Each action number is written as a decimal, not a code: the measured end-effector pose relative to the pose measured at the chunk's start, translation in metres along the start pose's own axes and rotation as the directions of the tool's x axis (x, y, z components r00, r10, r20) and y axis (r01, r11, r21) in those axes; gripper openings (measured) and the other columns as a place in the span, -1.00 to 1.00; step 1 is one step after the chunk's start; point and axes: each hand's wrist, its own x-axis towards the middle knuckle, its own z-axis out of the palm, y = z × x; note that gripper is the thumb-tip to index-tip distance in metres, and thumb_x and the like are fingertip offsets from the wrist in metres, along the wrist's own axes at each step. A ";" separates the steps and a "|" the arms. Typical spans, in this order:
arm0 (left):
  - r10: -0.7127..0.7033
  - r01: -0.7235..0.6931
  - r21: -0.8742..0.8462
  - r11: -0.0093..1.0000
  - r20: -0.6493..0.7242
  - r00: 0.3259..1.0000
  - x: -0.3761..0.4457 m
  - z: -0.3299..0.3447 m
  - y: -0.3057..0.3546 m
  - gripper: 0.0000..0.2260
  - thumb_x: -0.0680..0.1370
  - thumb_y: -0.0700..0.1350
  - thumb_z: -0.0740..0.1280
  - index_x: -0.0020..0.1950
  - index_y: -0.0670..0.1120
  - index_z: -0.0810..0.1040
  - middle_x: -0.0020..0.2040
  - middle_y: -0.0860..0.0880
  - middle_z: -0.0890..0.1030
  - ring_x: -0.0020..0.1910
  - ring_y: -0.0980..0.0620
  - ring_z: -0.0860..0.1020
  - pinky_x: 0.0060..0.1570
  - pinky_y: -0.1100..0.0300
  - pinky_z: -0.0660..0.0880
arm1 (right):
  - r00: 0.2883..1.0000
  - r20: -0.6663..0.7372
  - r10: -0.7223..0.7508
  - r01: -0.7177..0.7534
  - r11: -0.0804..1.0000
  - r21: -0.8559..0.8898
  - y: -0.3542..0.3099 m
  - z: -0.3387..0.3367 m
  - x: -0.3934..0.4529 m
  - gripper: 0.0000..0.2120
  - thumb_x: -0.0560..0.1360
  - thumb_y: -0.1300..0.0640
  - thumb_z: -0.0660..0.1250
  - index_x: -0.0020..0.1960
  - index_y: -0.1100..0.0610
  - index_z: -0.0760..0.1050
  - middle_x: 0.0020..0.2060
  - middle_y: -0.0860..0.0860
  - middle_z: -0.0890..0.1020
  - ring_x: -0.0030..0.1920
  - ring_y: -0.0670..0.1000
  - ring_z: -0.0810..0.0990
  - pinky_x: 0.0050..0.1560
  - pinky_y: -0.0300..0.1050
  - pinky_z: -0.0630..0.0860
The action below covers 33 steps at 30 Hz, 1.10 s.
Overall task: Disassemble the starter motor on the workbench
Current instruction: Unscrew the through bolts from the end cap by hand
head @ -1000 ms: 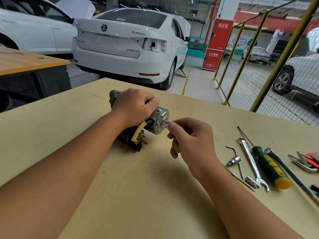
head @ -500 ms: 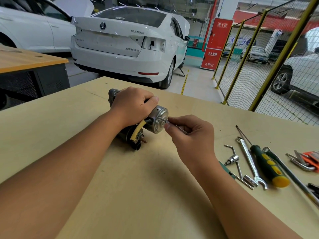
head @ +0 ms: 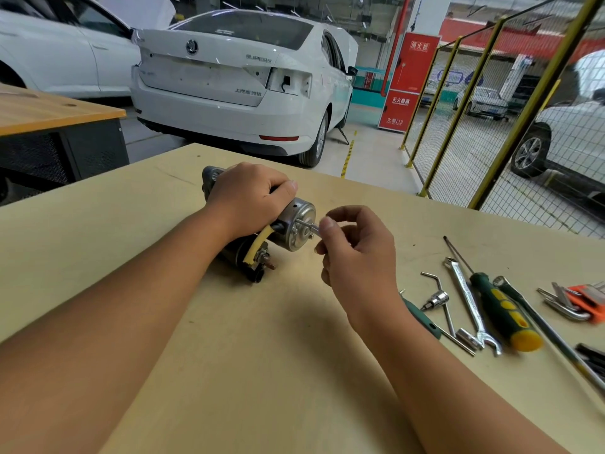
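starter motor [head: 262,231] lies on its side on the pale wooden surface [head: 248,355], toward the far-left part of it, silver end cap [head: 298,228] facing right. left hand [head: 250,198] lies over the top of the motor body, grip closed around it, thumb reaching toward the end cap. a yellow sleeved lead [head: 257,245] curves down from under this hand to a terminal on the dark solenoid part on the near side. right hand [head: 355,249] is just right of the end cap; its grip is closed as a pinch, thumb and forefinger holding a thin metal bolt [head: 311,227] that sticks out of the cap face. remaining fingers of that hand are loosely curled. how far the bolt sits in the cap cannot be told. tools lie on the right part of the surface, well apart from the motor: a bent hex key [head: 440,298], a small socket [head: 437,299] beside it, a combination wrench [head: 471,304], a green-and-yellow screwdriver [head: 501,308], a second long-shafted tool [head: 543,326] right of that, and a folding hex key set [head: 579,301] with an orange holder at the right edge. a green handle [head: 422,317] shows partly behind the right forearm. beyond the surface: a white sedan [head: 242,83], a yellow-framed mesh fence [head: 491,126], a red cabinet [head: 411,80].
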 end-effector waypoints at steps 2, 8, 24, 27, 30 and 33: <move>0.000 0.000 -0.004 1.000 0.006 1.000 0.000 0.000 0.000 -0.58 0.60 0.16 0.14 -0.32 -0.02 0.57 -0.40 0.04 0.54 -0.30 -0.01 0.52 -0.24 0.13 0.33 | 0.998 -0.053 -0.043 0.044 0.999 0.008 -0.001 -0.002 0.000 -0.86 0.49 0.13 0.50 -0.08 -0.06 0.57 -0.30 0.03 0.64 -0.35 0.06 0.56 -0.30 0.02 0.53; -0.004 0.004 -0.014 1.000 0.008 1.000 -0.001 -0.001 0.002 -0.62 0.60 0.16 0.14 -0.34 0.06 0.54 -0.39 0.07 0.55 -0.29 0.01 0.52 -0.22 0.13 0.33 | 1.000 -0.006 0.028 -0.027 0.988 0.152 -0.003 -0.006 -0.002 -0.87 0.44 0.25 0.55 -0.11 0.12 0.60 -0.31 0.04 0.63 -0.44 0.02 0.53 -0.39 -0.18 0.48; -0.005 0.005 -0.018 1.000 0.006 1.000 -0.002 0.000 0.002 -0.61 0.60 0.15 0.15 -0.39 0.09 0.46 -0.41 0.07 0.52 -0.32 0.04 0.50 -0.23 0.16 0.26 | 1.000 -0.021 -0.023 0.022 0.999 -0.044 0.000 -0.004 -0.002 -0.88 0.39 0.17 0.60 -0.13 0.02 0.70 -0.30 -0.09 0.69 -0.38 -0.16 0.57 -0.32 -0.29 0.47; -0.012 0.012 -0.020 1.000 0.000 1.000 -0.002 0.000 0.002 -0.61 0.61 0.15 0.16 -0.40 0.07 0.45 -0.43 0.07 0.51 -0.33 0.04 0.49 -0.24 0.17 0.25 | 0.999 0.030 0.013 -0.014 0.999 0.041 -0.002 -0.005 -0.001 -0.97 0.46 0.10 0.54 -0.14 0.04 0.72 -0.39 -0.07 0.64 -0.43 -0.08 0.48 -0.30 -0.12 0.44; -0.012 0.012 -0.023 1.000 -0.006 1.000 -0.002 0.000 0.001 -0.60 0.60 0.14 0.17 -0.41 0.06 0.45 -0.45 0.06 0.49 -0.35 0.05 0.47 -0.26 0.17 0.25 | 0.997 0.035 0.071 -0.069 0.996 -0.057 -0.001 -0.003 0.001 -0.77 0.59 -0.04 0.38 -0.19 0.01 0.68 -0.44 -0.05 0.59 -0.44 -0.02 0.44 -0.33 -0.04 0.42; -0.008 0.008 -0.020 1.000 -0.004 1.000 -0.001 0.000 0.001 -0.60 0.60 0.14 0.17 -0.40 0.06 0.47 -0.45 0.06 0.50 -0.35 0.05 0.48 -0.27 0.17 0.25 | 0.994 0.019 0.106 -0.100 0.977 -0.186 -0.003 0.000 0.002 -0.64 0.61 -0.12 0.32 -0.24 0.07 0.65 -0.45 -0.02 0.60 -0.47 -0.06 0.44 -0.38 -0.09 0.40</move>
